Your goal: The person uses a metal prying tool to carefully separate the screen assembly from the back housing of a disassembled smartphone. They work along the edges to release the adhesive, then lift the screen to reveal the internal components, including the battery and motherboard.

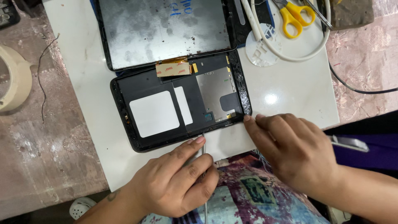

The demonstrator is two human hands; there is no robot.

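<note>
Lying opened on a white surface (290,91), a black tablet frame (178,108) shows its inside: a white rectangular pad (154,113), a narrower white strip just beside it, and a grey metal shield (215,91) toward its right end. An orange ribbon cable (174,67) joins the frame's upper edge to the detached screen panel (166,29), which lies face down just above it, touching along that edge. The left hand (174,182) grasps a thin metal tool (204,166) between thumb and fingers, its tip at the frame's lower edge, the index finger stretched along it. The right hand (294,149) is empty and loosely curled, its fingertips (248,119) pressing the frame's lower right corner. A patterned cloth (253,191) covers the person's lap beneath both hands. Farther out, yellow-handled scissors (295,16) and a looped white cable (290,54) lie on the surface's upper right, near a white round disc (259,56). A cream-coloured roll of tape (12,79) sits on the worn table at far left, well apart from the tablet.
</note>
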